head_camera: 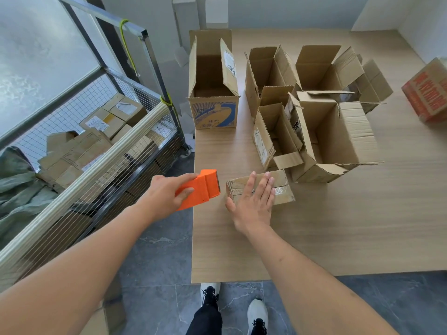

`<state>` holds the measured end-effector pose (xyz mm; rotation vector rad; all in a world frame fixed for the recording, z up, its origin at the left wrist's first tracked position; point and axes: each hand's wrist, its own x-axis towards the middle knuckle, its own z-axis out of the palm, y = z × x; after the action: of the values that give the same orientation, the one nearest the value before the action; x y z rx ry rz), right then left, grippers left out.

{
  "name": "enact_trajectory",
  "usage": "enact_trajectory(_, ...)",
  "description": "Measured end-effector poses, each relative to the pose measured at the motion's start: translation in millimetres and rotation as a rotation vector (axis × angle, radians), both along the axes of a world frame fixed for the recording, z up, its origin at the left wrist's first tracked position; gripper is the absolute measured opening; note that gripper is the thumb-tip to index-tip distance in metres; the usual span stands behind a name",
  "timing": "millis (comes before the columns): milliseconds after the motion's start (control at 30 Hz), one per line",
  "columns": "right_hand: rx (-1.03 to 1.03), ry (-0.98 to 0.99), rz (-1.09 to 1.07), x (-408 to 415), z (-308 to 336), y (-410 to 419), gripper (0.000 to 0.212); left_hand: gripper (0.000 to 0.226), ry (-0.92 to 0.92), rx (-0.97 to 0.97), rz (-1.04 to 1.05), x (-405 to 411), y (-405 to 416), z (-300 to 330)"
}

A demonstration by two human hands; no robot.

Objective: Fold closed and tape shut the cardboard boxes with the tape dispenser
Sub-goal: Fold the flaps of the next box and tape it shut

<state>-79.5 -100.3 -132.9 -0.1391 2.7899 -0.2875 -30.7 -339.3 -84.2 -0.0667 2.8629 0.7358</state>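
A small closed cardboard box (pixel 281 187) lies on the wooden table (pixel 338 233) near its left edge, with clear tape on its top. My right hand (pixel 254 201) presses flat on that box with straight fingers. My left hand (pixel 167 194) grips an orange tape dispenser (pixel 202 188), whose front end hovers just left of the box. Several open cardboard boxes stand behind: a tall one with a blue print (pixel 212 93), two at the back (pixel 268 73) (pixel 338 73), a small one (pixel 273 136) and a large one (pixel 336 141).
A red printed box (pixel 428 93) sits at the table's right edge. A wire cage cart (pixel 96 151) filled with taped boxes stands left of the table, with a green bag (pixel 14 184) beside it. The floor is grey tile, and my feet stand below the table edge.
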Motion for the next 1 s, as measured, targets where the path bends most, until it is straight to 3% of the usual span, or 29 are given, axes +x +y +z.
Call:
enact_trajectory(267, 0.034, 0.081, -0.026, 3, -8, -8, 0.100, 0.045, 0.079, 0.034, 0.007, 14, 5, -2)
enact_trajectory(567, -0.003, 0.075, 0.068, 8, 0, 10, 0.111, 0.044, 0.148, 0.029, 0.003, 17, 17, -3)
enact_trajectory(800, -0.255, -0.001, 0.420, -3, 16, 63, 0.119, 0.045, 0.237, -0.005, -0.082, 15, 29, 7)
enact_trajectory(900, -0.419, -0.167, 0.471, -7, 29, 85, 0.107, 0.052, 0.295, -0.026, -0.131, 14, 35, 14)
enact_trajectory(1000, -0.684, -0.243, 0.228, -17, 44, 94, 0.058, 0.043, 0.354, -0.051, -0.192, 13, 42, 21)
